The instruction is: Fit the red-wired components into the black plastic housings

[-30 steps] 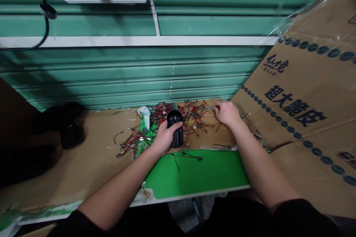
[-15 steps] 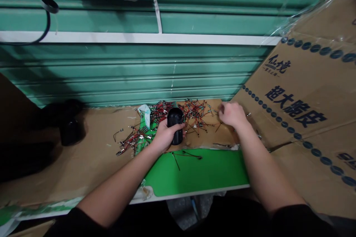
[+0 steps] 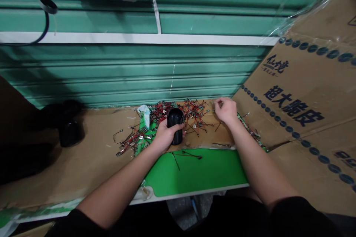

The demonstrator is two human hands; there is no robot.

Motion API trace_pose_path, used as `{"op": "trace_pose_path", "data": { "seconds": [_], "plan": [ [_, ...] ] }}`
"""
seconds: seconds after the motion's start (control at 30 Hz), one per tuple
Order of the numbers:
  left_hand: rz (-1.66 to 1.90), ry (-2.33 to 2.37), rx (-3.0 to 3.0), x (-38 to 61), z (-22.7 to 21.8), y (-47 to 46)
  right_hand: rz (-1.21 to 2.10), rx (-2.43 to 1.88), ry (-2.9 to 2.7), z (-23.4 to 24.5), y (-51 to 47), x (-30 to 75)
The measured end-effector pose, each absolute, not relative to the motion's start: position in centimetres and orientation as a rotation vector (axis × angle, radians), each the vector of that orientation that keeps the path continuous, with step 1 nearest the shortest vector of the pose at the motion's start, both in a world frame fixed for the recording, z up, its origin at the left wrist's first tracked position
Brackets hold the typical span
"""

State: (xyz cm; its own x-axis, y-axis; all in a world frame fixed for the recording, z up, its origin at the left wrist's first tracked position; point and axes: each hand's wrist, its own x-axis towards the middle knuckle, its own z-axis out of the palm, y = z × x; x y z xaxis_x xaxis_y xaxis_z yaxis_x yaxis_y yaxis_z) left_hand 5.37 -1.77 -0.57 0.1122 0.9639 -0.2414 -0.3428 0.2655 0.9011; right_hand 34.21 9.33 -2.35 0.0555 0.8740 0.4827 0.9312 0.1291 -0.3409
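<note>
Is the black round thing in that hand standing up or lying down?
Standing up: the black cylinder is upright on its end, its rounded top pointing up, with the left hand wrapped around its side.

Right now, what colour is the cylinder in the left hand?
The cylinder is black, clearest in the head view.

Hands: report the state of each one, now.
Left hand: closed, holding a black cylinder upright.
Right hand: curled, just above the wire leads; whether it holds one cannot be told.
</note>
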Motion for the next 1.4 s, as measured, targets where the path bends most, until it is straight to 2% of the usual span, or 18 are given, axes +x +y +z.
{"op": "trace_pose_path", "data": {
  "seconds": [0.1,0.2,0.37,0.5,1.23,1.4],
  "plan": [
    [1.156,0.986,0.826,5.4,-0.7,-1.7,0.021,-1.505,-1.498,-0.2,8.0,34.0],
    [1.216,0.985,0.865,5.5,-0.6,-1.7,0.579,-1.282,-1.321,1.8,5.9,32.4],
    [1.281,0.967,0.932,5.7,0.0,-2.1,1.216,-1.025,-1.335,2.8,2.2,27.8],
    [1.269,0.957,0.984,5.7,0.4,-2.3,1.51,-0.896,-1.369,2.0,0.6,25.2],
    [1.061,0.831,1.053,5.7,0.0,-2.8,1.591,-0.808,-1.371,1.4,0.5,24.7],
    [1.119,0.881,0.943,5.6,0.1,-2.7,1.505,-0.86,-1.367,2.1,0.4,25.5]
  ]
}}
